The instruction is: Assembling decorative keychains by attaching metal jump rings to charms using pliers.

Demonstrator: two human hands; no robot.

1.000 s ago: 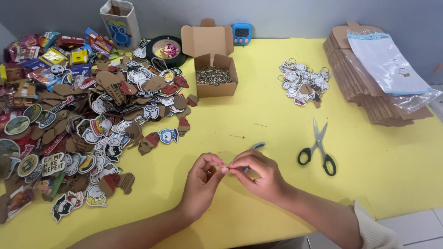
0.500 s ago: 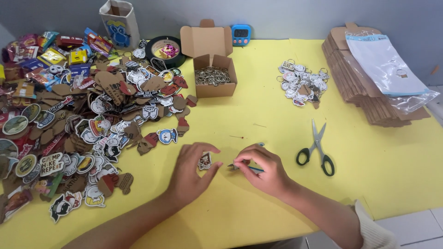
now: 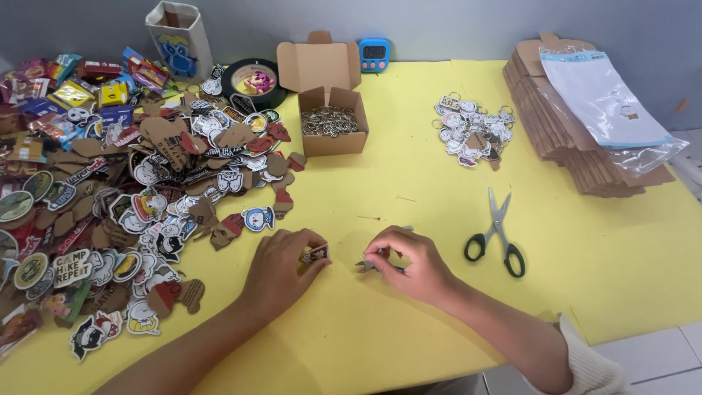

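Note:
My left hand (image 3: 280, 269) pinches a small flat charm (image 3: 315, 255) between thumb and fingers, just above the yellow table cover (image 3: 409, 197). A hand's width to its right, my right hand (image 3: 406, 261) is closed around a small metal tool (image 3: 364, 265) whose tip points left towards the charm. Both hands rest low near the table's front edge. A large heap of wooden charms and stickers (image 3: 153, 190) lies to the left of my left hand.
An open cardboard box of metal key rings (image 3: 330, 121) stands at the back centre. Scissors (image 3: 499, 232) lie right of my right hand. A small pile of finished keychains (image 3: 472, 135), a stack of cardboard with plastic bags (image 3: 585, 110), a tape roll (image 3: 254, 82) and a blue timer (image 3: 374, 53) sit further back.
My hands were joined together over the charm; they have drawn apart, the left keeping the charm and the right moving off with the tool.

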